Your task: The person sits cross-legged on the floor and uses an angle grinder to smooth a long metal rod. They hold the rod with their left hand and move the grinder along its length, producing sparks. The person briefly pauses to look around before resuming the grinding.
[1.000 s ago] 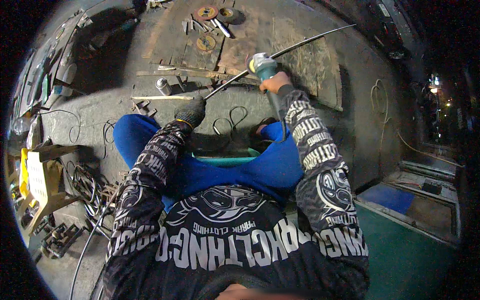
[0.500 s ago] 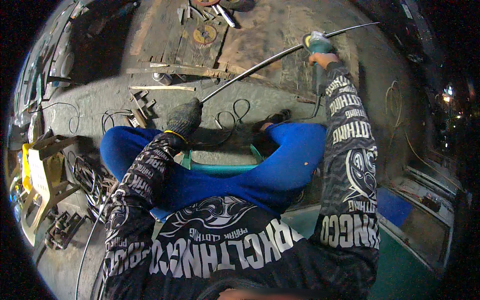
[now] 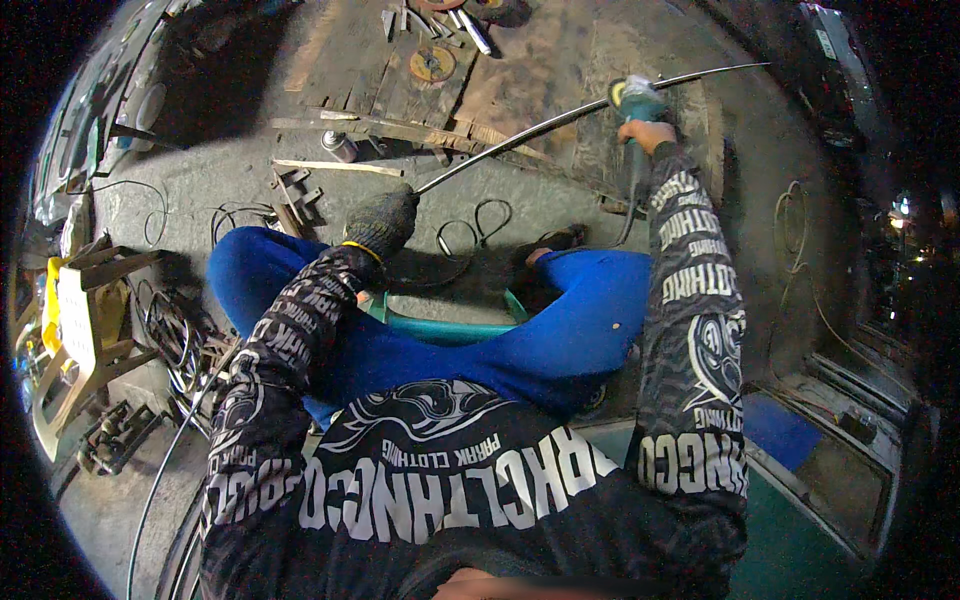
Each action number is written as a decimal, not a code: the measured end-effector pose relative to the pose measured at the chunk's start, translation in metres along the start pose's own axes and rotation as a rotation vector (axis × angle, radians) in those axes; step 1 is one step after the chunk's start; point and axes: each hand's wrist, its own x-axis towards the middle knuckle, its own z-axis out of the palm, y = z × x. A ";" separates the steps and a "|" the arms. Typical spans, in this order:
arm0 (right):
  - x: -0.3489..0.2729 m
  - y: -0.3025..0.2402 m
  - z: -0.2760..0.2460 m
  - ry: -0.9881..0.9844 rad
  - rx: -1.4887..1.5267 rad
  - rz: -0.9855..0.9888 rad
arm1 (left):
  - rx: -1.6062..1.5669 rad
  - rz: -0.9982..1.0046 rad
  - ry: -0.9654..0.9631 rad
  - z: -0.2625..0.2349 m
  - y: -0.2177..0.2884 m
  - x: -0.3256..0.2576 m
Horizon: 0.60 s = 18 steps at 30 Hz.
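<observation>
My left hand (image 3: pixel 382 222), in a dark knit glove, is closed round the near end of a long thin metal rod (image 3: pixel 520 136). The rod slants away to the far right over wooden boards. My bare right hand (image 3: pixel 650 133) grips an angle grinder (image 3: pixel 636 102) with a green body and a yellowish disc. Its disc is at the rod, on the far right; whether they touch I cannot tell. Past the grinder the rod's thin far end sticks out. The grinder's cord hangs down toward my foot.
Wooden boards (image 3: pixel 545 60) hold a loose round disc (image 3: pixel 433 64) and several metal offcuts (image 3: pixel 425 25). A spray can (image 3: pixel 338 146) and a wood strip (image 3: pixel 338 167) lie nearer. Looped cable (image 3: pixel 458 238) rests before my feet. A pale plastic chair (image 3: pixel 80 310) stands left.
Both hands keep their grip. My left hand and the rod's near end sit slightly farther right and up in the picture; the grinder and the rod's far end are slightly lower. The whole view shifts a little.
</observation>
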 end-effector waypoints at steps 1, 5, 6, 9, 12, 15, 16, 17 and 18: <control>-0.008 -0.010 0.001 0.015 0.052 0.008 | -0.003 0.024 0.016 0.002 -0.004 -0.001; -0.045 -0.079 0.023 0.056 0.072 0.042 | -0.016 0.048 0.060 0.015 -0.015 -0.003; -0.056 -0.098 0.027 0.062 -0.021 -0.046 | -0.017 0.025 0.062 0.018 -0.015 -0.004; -0.093 -0.155 0.036 0.156 0.420 0.404 | -0.089 -0.042 0.012 0.028 -0.014 -0.008; -0.132 -0.202 0.040 0.200 0.597 0.329 | -0.020 0.068 -0.013 0.028 -0.018 -0.010; -0.151 -0.240 0.042 0.139 0.605 0.267 | 0.019 0.105 0.026 0.028 -0.022 -0.013; -0.157 -0.253 0.048 0.208 0.653 0.345 | 0.046 0.150 0.035 0.028 -0.022 -0.013; -0.161 -0.261 0.049 0.177 0.672 0.309 | 0.047 0.217 0.055 0.028 -0.024 -0.013; -0.165 -0.268 0.051 0.142 0.686 0.293 | 0.024 0.191 0.072 0.028 -0.024 -0.013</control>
